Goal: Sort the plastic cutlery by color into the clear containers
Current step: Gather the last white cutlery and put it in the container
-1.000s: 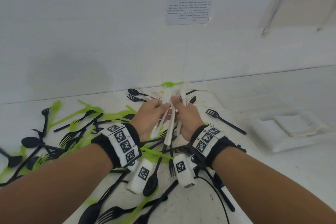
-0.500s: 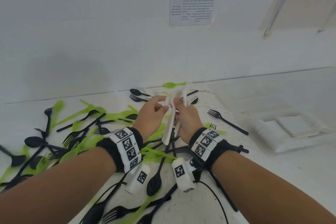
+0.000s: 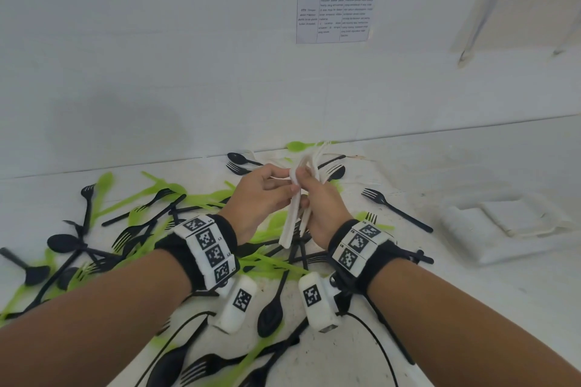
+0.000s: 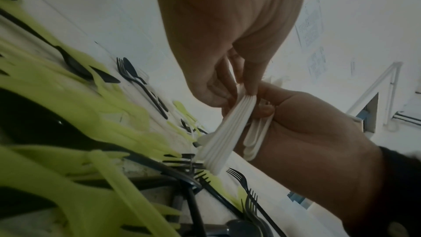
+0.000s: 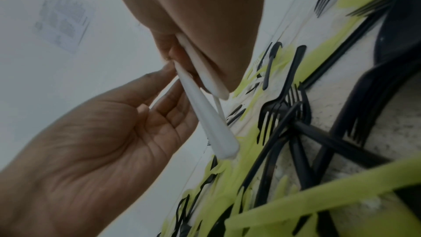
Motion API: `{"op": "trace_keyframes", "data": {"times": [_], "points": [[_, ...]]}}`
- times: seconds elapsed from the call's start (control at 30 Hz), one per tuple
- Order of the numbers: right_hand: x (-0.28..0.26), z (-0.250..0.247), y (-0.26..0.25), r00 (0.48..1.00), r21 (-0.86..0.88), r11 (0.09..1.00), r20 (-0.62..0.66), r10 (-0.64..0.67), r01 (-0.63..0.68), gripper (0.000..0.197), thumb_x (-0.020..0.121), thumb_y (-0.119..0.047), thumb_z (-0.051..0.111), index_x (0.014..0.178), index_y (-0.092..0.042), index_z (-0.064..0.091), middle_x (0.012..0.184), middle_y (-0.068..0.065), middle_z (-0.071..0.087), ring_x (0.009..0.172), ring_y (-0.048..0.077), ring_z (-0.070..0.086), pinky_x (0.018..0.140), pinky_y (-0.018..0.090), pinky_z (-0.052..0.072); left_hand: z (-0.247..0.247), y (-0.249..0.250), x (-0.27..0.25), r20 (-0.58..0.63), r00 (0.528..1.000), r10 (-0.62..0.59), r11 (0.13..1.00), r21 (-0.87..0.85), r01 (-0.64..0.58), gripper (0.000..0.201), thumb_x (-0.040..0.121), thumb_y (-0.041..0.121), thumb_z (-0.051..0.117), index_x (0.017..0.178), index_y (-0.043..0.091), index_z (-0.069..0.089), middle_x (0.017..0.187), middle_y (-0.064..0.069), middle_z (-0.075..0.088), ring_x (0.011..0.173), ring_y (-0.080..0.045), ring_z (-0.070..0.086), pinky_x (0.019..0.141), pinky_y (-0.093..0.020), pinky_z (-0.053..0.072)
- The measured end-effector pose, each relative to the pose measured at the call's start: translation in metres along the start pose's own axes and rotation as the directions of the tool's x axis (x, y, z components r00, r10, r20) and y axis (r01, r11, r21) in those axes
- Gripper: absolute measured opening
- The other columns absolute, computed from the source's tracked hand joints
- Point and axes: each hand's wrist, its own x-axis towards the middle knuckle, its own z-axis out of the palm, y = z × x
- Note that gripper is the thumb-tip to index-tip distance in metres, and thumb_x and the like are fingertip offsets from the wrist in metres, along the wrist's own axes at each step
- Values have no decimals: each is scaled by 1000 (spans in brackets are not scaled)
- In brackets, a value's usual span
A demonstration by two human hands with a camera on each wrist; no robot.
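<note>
- Far left of the table (image 3: pixel 471 308): loose black cutlery (image 3: pixel 66 242) and green cutlery (image 3: pixel 157 192) mixed, crossing and overlapping each other; none sorted yet by the look of it.
- Left hand (image 3: pixel 261 198): fingers curled, thumb and fingertips pinching the white cutlery (image 3: pixel 294 217) near its upper part, above the pile, not touching the table.
- White cutlery bundle sits between both hands, handles hanging down toward the pile, heads fanned out above the fingers; left wrist view shows the handles stacked fairly flush (image 4: pixel 225 132).
- Right hand (image 3: pixel 320 204): fingers wrapped round the same bundle from the other side; it carries most of the pieces.
- Step in hand, my read: squaring up the white pieces into one stack before dropping them in a container.
- To do it well: keep the right hand tight as the anchor, let the left fingers slide and tap the strays in line; don't loosen both at once, thin plastic slips and fans out.
- Keep the bundle lifted clear of the black forks (image 3: pixel 301 248) just below, tines could snag the handle ends.
- Right side: white shallow containers (image 3: pixel 503 229) on the table, well apart from the hands; material hard to tell, contents unclear. Likely drop spot, go handles-first.
- Lone black fork (image 3: pixel 396 210) lies between the hands and those containers.
</note>
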Motion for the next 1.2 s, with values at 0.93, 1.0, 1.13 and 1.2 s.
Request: {"op": "trace_keyframes", "data": {"times": [0.93,1.0,1.13,1.2], "points": [[-13,-16,-9,915,-487,780,293,-279,393,46,106,-5,43,111,-45,65,93,-26,72,81,-12,63,71,9,46,3,-14,23,-196,979,-51,983,-182,15,31,92,-2,71,115,0,50,117,-37,65,103,-38,73,84,-40,63],[-11,-17,-8,923,-473,793,237,-304,383,45,105,-6,44,112,-47,64,88,-28,69,74,-12,59,74,12,43,2,-13,23,-224,974,-36,982,-190,-7,33,91,-3,72,113,3,48,113,-34,68,100,-37,74,86,-42,62],[-10,-11,-7,926,-447,820,287,-247,357,43,104,-4,45,111,-39,69,102,-24,74,100,-6,67,89,16,51,-1,-9,22,-181,981,-64,969,-248,17,38,91,-2,72,124,-1,52,113,-25,73,104,-34,73,89,-40,61],[-7,-8,-6,940,-418,851,256,-227,319,42,101,-4,46,109,-36,72,112,-13,75,112,6,67,103,32,52,-2,-9,19,-111,992,-66,967,-252,36,26,95,0,67,121,0,62,112,-20,75,107,-32,72,88,-34,61]]}}
